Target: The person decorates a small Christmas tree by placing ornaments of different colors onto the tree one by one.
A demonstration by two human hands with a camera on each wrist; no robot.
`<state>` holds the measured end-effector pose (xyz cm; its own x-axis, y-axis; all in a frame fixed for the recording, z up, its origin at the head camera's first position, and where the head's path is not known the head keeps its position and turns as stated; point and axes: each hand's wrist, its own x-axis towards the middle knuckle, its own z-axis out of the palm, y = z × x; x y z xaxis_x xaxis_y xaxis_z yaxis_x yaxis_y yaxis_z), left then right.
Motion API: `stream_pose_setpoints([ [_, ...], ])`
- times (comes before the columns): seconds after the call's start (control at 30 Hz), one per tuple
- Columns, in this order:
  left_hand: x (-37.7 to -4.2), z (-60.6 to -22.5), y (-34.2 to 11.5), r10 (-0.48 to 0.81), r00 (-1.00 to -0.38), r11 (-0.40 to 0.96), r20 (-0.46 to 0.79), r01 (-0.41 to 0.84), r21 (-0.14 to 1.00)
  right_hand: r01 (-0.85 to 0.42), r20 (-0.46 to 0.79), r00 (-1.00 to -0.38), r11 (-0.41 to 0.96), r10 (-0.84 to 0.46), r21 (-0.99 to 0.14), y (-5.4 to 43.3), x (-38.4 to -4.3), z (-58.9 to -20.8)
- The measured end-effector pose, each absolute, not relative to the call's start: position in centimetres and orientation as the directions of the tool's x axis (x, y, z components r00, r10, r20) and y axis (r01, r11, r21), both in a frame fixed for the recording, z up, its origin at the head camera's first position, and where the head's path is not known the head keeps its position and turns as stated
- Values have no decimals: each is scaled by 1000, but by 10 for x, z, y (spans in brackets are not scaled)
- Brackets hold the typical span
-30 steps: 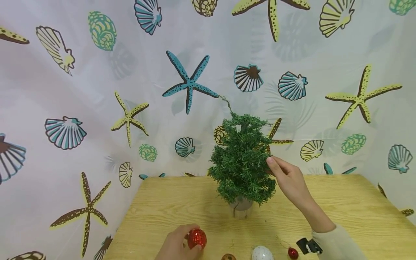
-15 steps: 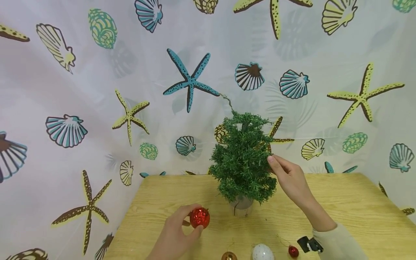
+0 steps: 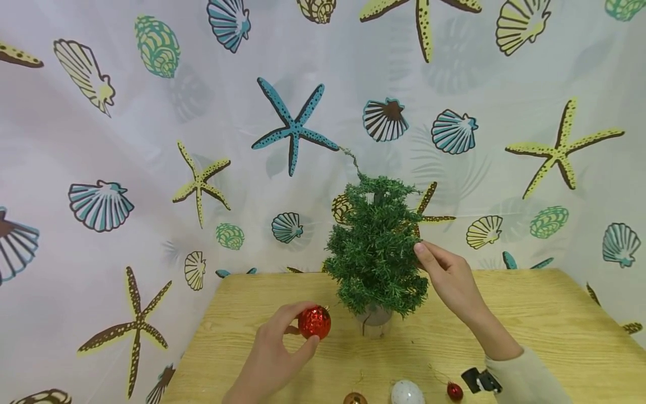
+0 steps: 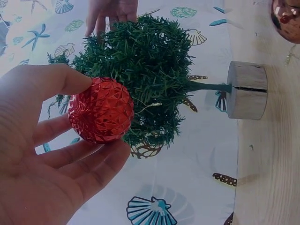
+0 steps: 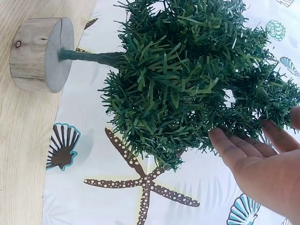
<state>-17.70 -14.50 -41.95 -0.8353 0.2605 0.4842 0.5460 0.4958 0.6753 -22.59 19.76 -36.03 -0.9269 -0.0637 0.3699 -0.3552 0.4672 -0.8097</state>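
My left hand holds a shiny red faceted bauble between thumb and fingertips, raised left of the small artificial Christmas tree. In the left wrist view the bauble shows a thin gold hanging loop, which lies in front of the green branches. The tree stands upright on a round wooden base. On its right side my right hand touches the outer branches, its fingers extended along the foliage in the right wrist view. Branches partly hide those fingertips.
Along the table's near edge lie a copper-coloured bauble, a white speckled ornament and a small dark red bauble. A curtain printed with shells and starfish hangs behind and at the sides.
My left hand has lifted the red bauble from near the table's front, moving it away from me and slightly right, closer to the tree. The right hand stays at the branches.
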Motion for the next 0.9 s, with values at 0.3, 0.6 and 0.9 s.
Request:
stream_pose_setpoints([
  [0.3, -177, -413, -144, 281, -788, 464, 548, 611, 641, -363, 380, -923, 468, -63, -806, 198, -225, -361],
  [0.6, -179, -406, -140, 286, -777, 460, 561, 624, 631, -359, 383, -922, 480, -51, -800, 199, -224, -359],
  [0.9, -180, -399, -135, 292, -745, 430, 600, 662, 614, -355, 384, -922, 477, -39, -804, 199, -224, -359],
])
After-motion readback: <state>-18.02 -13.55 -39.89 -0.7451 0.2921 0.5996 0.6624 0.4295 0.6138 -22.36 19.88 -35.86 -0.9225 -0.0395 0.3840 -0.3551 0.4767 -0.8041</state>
